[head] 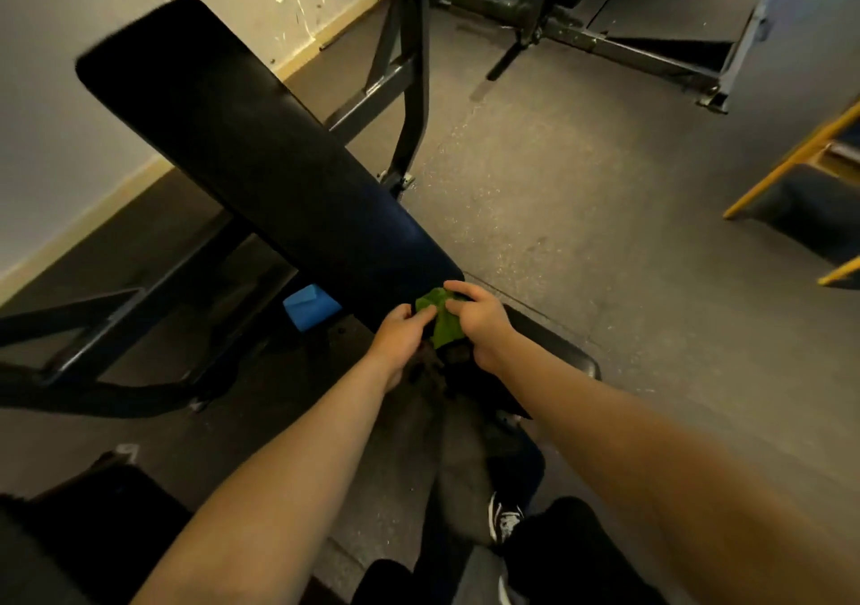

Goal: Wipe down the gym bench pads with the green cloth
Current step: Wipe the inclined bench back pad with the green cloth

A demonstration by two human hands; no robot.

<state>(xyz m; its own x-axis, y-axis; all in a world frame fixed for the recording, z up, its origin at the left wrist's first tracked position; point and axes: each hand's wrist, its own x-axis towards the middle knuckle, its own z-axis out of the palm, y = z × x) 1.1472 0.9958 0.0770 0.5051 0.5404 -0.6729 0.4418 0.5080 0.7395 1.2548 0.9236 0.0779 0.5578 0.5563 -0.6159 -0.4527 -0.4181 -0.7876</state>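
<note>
Both the left hand (399,330) and right hand (481,320) pinched the crumpled cloth (442,320) with curled fingers at the near end of the back pad (251,148), whose long axis ran up-left toward the wall.

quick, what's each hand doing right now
Left hand: pinching the green cloth.
Right hand: also gripping the cloth, at the end of the bench pad.

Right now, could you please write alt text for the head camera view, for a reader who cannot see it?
Two bare hands, left hand and right hand, hold a bunched green cloth at the near end of a long black bench pad. A blue block sits under the pad, above a dark rubber floor.
</note>
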